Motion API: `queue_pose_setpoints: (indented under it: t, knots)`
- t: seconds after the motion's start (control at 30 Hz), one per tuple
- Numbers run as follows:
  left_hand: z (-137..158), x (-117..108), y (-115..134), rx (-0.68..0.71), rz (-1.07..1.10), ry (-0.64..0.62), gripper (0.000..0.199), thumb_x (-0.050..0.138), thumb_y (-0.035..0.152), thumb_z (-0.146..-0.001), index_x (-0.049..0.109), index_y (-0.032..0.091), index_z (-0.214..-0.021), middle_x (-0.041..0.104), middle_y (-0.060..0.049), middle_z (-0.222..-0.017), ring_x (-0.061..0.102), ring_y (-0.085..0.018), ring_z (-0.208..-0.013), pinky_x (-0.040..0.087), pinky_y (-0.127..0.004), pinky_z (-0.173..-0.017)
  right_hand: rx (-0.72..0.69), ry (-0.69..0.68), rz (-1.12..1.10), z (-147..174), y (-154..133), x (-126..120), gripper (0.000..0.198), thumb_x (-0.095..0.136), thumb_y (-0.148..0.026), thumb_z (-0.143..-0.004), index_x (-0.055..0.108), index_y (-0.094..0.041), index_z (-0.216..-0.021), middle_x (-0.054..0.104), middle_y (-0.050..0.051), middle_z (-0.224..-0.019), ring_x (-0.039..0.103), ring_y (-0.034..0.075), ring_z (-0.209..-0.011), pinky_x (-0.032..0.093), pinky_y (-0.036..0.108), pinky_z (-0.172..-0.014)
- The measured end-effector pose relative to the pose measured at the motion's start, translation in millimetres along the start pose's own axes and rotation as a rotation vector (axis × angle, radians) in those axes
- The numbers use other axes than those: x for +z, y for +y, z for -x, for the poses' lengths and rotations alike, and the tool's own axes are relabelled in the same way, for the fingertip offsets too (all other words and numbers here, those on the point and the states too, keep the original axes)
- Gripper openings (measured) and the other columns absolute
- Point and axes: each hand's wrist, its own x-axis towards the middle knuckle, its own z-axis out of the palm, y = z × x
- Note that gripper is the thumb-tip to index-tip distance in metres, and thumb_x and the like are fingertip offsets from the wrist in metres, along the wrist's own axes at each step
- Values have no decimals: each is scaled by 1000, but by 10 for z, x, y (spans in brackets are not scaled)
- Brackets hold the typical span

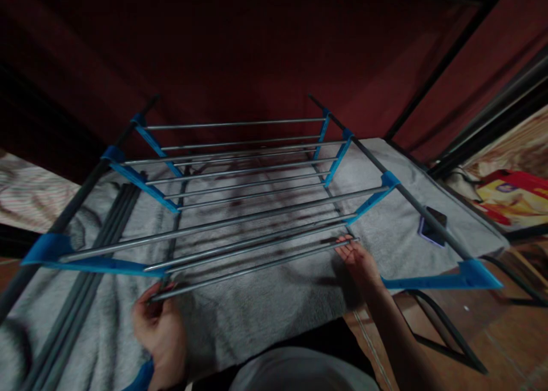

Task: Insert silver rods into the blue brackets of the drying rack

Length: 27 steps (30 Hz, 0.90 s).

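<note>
A loose thin grey metal rod [252,269] lies across both my hands, in front of a partly built rack. My left hand [160,322] grips its left end between thumb and fingers. At the other end, my right hand [357,260] pinches the rod with the fingertips. The rack has dark side poles [372,157] joined by several thin crossbars [244,214] set in blue plastic brackets [141,184]. Nearest me on the right pole, one blue bracket [440,281] carries no rod. Part of another blue bracket [143,378] shows beside my left wrist.
Under the rack spreads a grey blanket [257,317]. Several dark poles [96,271] lie on it at the left. A phone [433,226] rests on the right, beneath the side pole. A dark red panel [240,54] stands behind; a red and yellow package [514,200] sits far right.
</note>
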Motion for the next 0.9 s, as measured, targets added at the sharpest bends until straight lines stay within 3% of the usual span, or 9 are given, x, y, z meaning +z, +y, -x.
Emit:
queue_pose_setpoints:
  t: [0.13, 0.27, 0.47, 0.67, 0.9]
  knots:
    - [9, 68, 19, -134, 271, 63, 44, 84, 20, -54, 67, 22, -95, 69, 2, -93, 66, -16, -88, 51, -36, -97, -56, 37, 7, 24, -31, 31, 25, 81, -36, -75, 70, -26, -94, 75, 1, -95, 72, 14, -89, 62, 26, -79]
    - [7, 46, 37, -241, 357, 26, 36, 79, 18, -57, 67, 20, -91, 69, 4, -87, 67, -13, -84, 54, -28, -85, -63, 79, -2, 33, -51, 65, 23, 83, -33, -73, 69, -24, -90, 75, 1, -92, 72, 13, -85, 63, 25, -76]
    - [49, -27, 32, -270, 350, -8, 32, 78, 18, -66, 68, 20, -96, 70, 3, -91, 67, -11, -86, 53, -21, -79, -51, 82, -6, 20, -50, 80, 18, 79, -29, -76, 69, -23, -90, 76, 2, -91, 72, 13, -85, 63, 24, -76]
    - [58, -47, -47, -246, 292, 38, 33, 81, 25, -71, 67, 24, -100, 69, 5, -85, 64, -10, -80, 54, -21, -77, -53, 89, -4, 17, -5, 78, 16, 78, -31, -78, 66, -26, -88, 75, 1, -89, 72, 14, -84, 63, 27, -78]
    - [130, -46, 18, -314, 294, 61, 19, 76, 33, -80, 66, 25, -93, 69, 5, -82, 66, -10, -77, 56, -21, -74, -48, 77, -3, 14, 22, 52, 18, 77, -33, -80, 67, -27, -93, 75, 0, -92, 72, 14, -89, 63, 28, -82]
